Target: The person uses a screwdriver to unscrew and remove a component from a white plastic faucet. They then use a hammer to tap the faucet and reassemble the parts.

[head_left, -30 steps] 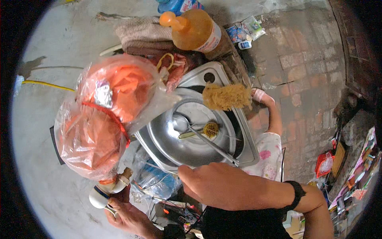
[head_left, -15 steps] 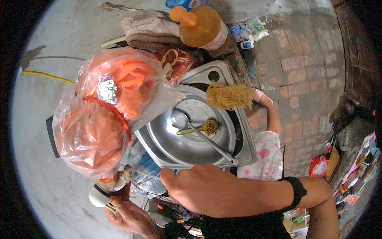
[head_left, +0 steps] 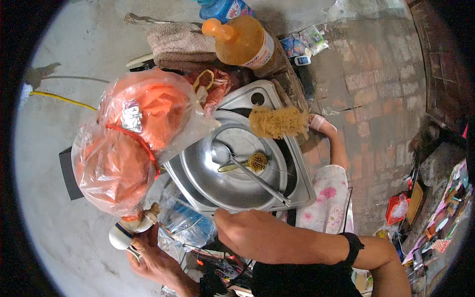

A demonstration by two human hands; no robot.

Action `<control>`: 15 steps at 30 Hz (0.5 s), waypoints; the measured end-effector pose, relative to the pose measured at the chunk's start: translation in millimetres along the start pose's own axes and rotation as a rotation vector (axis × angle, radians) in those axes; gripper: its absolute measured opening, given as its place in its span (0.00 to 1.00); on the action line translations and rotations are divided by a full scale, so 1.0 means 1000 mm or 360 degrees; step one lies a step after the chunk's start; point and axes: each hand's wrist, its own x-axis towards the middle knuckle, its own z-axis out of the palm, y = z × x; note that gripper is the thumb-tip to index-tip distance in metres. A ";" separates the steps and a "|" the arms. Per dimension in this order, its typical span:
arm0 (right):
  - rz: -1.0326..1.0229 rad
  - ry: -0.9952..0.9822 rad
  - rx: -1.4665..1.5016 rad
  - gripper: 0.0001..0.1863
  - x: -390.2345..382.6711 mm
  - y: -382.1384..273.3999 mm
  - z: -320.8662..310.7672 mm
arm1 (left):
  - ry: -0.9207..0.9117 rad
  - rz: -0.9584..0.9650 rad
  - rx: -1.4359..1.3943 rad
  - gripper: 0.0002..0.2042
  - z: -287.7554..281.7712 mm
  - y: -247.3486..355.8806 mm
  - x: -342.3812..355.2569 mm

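Note:
My left hand [head_left: 156, 262] is closed around a white rounded tap-like fitting [head_left: 120, 236] with a dark blue band. Right above that fitting bulges a clear plastic bag [head_left: 115, 168] with orange contents, tied by a red cord. My right hand [head_left: 255, 236] is a closed fist just in front of the metal sink [head_left: 303, 194]; its fingertips are turned away, and I cannot make out what is in them. Inside the sink sits a steel basin [head_left: 198, 180]. A ladle [head_left: 261, 181] and a small round brush [head_left: 258, 162] lie in the basin.
A brown fibrous scrubber [head_left: 279, 122] rests at the sink's right rim. Behind stand an orange pump bottle [head_left: 242, 43], a blue bottle [head_left: 222, 11] and a folded towel [head_left: 178, 42]. Floral cloth [head_left: 329, 193] and a bare lower leg [head_left: 335, 146] are at the right, over bricks.
The whole view has shifted slightly. My right fist sits a little farther right and lower, away from the left hand. The left hand keeps its hold on the white fitting.

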 end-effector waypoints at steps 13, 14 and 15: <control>-0.0033 0.0241 -0.0342 0.10 0.020 0.031 0.027 | 0.0155 -0.0066 0.0121 0.24 0.008 0.005 -0.010; 0.0123 0.0169 -0.0400 0.10 0.021 0.035 0.025 | 0.0104 -0.0011 0.0109 0.24 0.009 0.006 -0.009; -0.0005 0.0306 -0.0364 0.10 0.020 0.037 0.023 | 0.0036 0.0010 0.0073 0.24 0.009 0.006 -0.010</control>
